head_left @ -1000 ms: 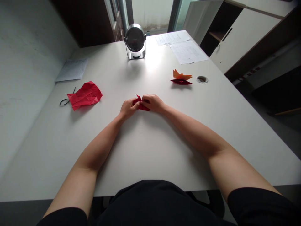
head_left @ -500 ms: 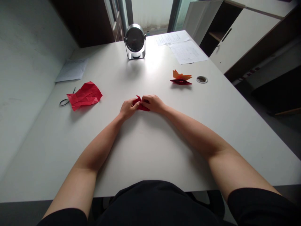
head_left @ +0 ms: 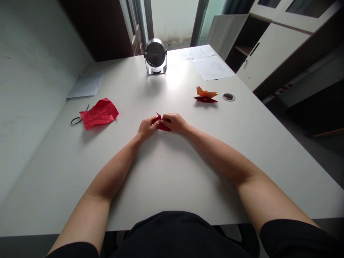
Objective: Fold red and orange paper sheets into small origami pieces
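Note:
Between my two hands is a small folded red paper (head_left: 164, 127), with a pointed tip rising from its top. My left hand (head_left: 147, 128) pinches its left side, thumb in front. On the right side, my right hand (head_left: 175, 123) grips the same paper with bent fingers, which cover part of the folds. Both hands are close together just above the white table (head_left: 172, 179). Off to the left lies a creased, partly unfolded red paper (head_left: 100, 114). An orange folded paper (head_left: 206, 92) and a dark red folded paper (head_left: 205, 99) sit together on the right.
A round metal device on a stand (head_left: 155, 55) is at the table's far side. Printed sheets (head_left: 212, 66) lie at the back right, a flat packet (head_left: 85, 85) at the back left. A black cord loop (head_left: 76, 121) touches the creased paper. A round cable hole (head_left: 228, 97) is at right.
The whole view has shifted slightly, so the table and objects appear lower. My hands keep hold of the folded red paper, with only slight finger movement.

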`<state>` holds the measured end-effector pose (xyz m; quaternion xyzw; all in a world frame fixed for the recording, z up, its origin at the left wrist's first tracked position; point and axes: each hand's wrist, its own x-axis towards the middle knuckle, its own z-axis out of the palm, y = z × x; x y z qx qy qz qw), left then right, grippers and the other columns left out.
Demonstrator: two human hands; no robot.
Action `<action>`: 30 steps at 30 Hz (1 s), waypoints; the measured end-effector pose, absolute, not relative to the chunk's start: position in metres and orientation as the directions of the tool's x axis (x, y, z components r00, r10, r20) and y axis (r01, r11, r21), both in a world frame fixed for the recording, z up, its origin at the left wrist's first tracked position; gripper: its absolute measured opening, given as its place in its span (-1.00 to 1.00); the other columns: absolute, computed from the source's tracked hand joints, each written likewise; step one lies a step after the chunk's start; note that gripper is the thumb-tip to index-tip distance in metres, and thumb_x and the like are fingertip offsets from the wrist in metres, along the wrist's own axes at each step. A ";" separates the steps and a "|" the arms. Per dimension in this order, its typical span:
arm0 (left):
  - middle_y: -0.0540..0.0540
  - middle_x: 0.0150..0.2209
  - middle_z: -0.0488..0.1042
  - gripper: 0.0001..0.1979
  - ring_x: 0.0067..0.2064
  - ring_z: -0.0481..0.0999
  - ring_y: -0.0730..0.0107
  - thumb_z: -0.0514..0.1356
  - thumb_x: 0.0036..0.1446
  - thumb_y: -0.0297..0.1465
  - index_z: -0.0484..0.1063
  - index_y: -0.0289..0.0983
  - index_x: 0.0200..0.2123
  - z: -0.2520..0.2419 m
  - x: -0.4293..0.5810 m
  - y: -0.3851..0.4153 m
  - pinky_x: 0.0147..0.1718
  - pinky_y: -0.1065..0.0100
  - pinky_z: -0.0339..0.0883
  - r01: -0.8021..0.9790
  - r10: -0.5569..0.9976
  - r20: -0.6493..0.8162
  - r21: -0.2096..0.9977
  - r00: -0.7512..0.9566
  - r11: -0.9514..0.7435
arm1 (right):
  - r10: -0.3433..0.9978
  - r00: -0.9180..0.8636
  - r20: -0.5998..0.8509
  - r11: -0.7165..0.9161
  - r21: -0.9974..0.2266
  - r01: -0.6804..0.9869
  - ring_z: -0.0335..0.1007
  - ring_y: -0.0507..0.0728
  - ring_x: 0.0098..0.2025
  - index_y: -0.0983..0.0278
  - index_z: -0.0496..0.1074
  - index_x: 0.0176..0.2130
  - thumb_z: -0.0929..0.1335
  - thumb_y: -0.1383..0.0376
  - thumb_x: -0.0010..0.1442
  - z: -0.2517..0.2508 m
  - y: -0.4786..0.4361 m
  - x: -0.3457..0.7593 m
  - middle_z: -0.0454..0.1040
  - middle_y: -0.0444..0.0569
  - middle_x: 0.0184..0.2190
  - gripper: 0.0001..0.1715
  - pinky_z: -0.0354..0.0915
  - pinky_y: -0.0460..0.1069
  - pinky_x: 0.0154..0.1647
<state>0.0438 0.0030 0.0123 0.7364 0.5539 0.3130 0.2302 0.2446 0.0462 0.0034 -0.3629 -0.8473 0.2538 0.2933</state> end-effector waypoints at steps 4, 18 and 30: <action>-0.01 -0.46 0.46 -0.65 -0.41 0.35 0.39 0.05 0.28 -0.18 0.52 -0.28 -0.32 0.012 0.043 0.003 -0.39 0.38 0.17 0.623 0.958 0.235 0.728 0.165 -0.286 | 0.761 -0.565 0.318 0.610 -0.648 0.456 0.12 0.01 -0.45 0.27 0.39 -0.41 0.31 0.09 0.23 0.003 0.047 0.245 0.37 -0.14 -0.47 -0.68 0.03 -0.06 -0.37; -0.03 -0.48 0.44 -0.61 -0.44 0.39 0.40 -0.02 0.34 -0.14 0.42 -0.26 -0.35 0.013 0.044 0.002 -0.39 0.38 0.22 0.533 0.968 0.234 0.809 0.094 -0.247 | 0.807 -0.510 0.296 0.529 -0.746 0.405 0.06 0.00 -0.48 0.28 0.39 -0.43 0.30 0.10 0.21 0.000 0.050 0.245 0.29 -0.19 -0.55 -0.67 0.03 -0.08 -0.41; -0.03 -0.48 0.46 -0.67 -0.44 0.41 0.38 0.06 0.27 -0.15 0.47 -0.26 -0.28 0.015 0.043 0.001 -0.38 0.38 0.25 0.515 0.972 0.220 0.826 0.079 -0.229 | 0.826 -0.471 0.309 0.503 -0.781 0.370 0.06 -0.01 -0.49 0.27 0.38 -0.43 0.32 0.07 0.18 0.000 0.051 0.246 0.24 -0.21 -0.57 -0.67 0.03 -0.08 -0.42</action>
